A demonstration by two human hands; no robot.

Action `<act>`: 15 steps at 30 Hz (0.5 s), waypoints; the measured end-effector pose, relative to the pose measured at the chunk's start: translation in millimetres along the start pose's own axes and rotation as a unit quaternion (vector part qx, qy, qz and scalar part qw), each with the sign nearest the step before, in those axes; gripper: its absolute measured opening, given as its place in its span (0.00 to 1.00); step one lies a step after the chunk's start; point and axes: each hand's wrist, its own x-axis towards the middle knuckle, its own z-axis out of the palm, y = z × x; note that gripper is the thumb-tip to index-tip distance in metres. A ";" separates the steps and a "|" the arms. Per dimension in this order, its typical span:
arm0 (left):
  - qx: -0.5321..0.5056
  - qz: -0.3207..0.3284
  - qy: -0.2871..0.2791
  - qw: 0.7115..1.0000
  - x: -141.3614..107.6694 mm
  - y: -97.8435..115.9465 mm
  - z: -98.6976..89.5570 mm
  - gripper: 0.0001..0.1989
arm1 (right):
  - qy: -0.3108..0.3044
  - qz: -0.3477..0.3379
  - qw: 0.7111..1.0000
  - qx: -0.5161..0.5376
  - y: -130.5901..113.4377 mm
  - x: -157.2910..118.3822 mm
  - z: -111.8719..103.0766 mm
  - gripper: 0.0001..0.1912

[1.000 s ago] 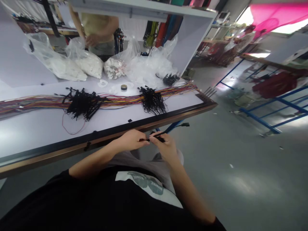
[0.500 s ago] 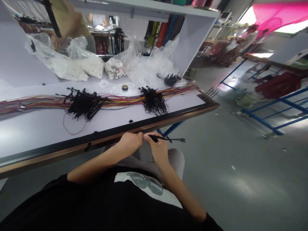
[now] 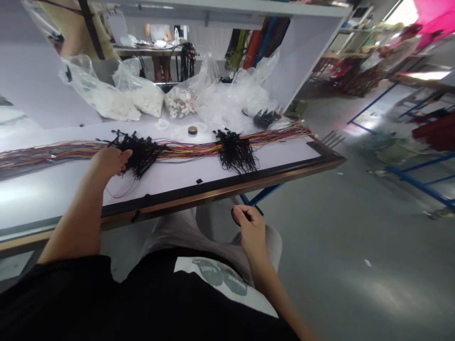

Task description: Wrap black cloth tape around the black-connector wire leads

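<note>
My left hand (image 3: 113, 162) is over the table at the left edge of a heap of black cable ends (image 3: 140, 154). Its fingers are curled against the heap, and whatever lies between them is hidden. Below the table's front edge, above my lap, my right hand (image 3: 251, 225) is closed round a black roll that looks like tape (image 3: 234, 217); only its curved rim shows. Long red, yellow and dark wires (image 3: 194, 150) run along the table to a second heap of black cable ends (image 3: 236, 151).
Clear plastic bags with white parts (image 3: 106, 100) stand along the back, below a shelf (image 3: 227, 8). A small tape roll (image 3: 192, 130) sits before them. A dark strip (image 3: 174, 192) lines the table's front edge. Blue-legged tables (image 3: 419, 187) stand to the right.
My left hand has left my right hand and moved left onto the left heap. The black cable with a forked end no longer sticks out of my right hand. The view has shifted slightly.
</note>
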 end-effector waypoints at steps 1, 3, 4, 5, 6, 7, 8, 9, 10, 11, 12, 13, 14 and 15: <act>0.034 -0.010 0.041 0.998 2.4 1.1 -1.6 0.18 | -0.004 0.000 1.000 -0.003 1.2 0.1 -1.5 0.12; 0.086 -0.028 0.117 0.989 -1.6 16.7 -1.2 0.18 | -0.015 -0.005 1.000 -0.023 -0.1 4.5 -5.4 0.13; 0.099 -0.031 0.136 0.985 -7.5 30.6 1.5 0.22 | -0.015 -0.026 0.998 -0.052 -2.7 9.6 -7.4 0.14; 0.109 -0.014 0.127 0.986 -15.4 47.5 6.2 0.25 | -0.010 -0.052 0.994 -0.093 -6.5 17.0 -9.0 0.15; 0.108 0.014 0.096 0.989 -24.7 66.2 12.9 0.26 | 0.002 -0.091 0.985 -0.144 -11.2 26.5 -9.8 0.15; 0.088 0.079 0.047 0.992 -34.6 85.2 21.5 0.26 | 0.020 -0.134 0.968 -0.209 -16.4 37.7 -9.7 0.16; 0.056 0.131 0.012 0.990 -44.8 103.4 31.3 0.23 | 0.060 -0.163 0.943 -0.284 -21.5 49.9 -8.3 0.16; 0.040 0.183 -0.037 0.982 -54.9 119.7 41.6 0.20 | 0.081 -0.186 0.914 -0.353 -26.1 62.3 -5.8 0.16; 0.033 0.208 -0.056 0.976 -64.4 133.4 51.8 0.17 | 0.076 -0.203 0.886 -0.409 -29.8 74.1 -2.4 0.15; 0.030 0.221 -0.074 0.972 -73.1 144.1 61.0 0.16 | 0.060 -0.212 0.864 -0.453 -32.5 84.6 1.5 0.15; 0.032 0.237 -0.103 0.966 -80.7 151.9 69.0 0.15 | 0.043 -0.212 0.846 -0.486 -33.9 93.3 5.6 0.14; 0.032 0.256 -0.126 0.958 -86.8 156.9 75.5 0.15 | 0.034 -0.206 0.836 -0.508 -34.3 100.0 9.2 0.13; 0.028 0.268 -0.141 0.953 -91.2 159.5 80.6 0.14 | 0.027 -0.200 0.831 -0.518 -34.0 104.5 11.9 0.12; 0.019 0.277 -0.153 0.949 -93.8 160.3 84.7 0.14 | 0.029 -0.190 0.833 -0.518 -33.1 107.0 13.6 0.12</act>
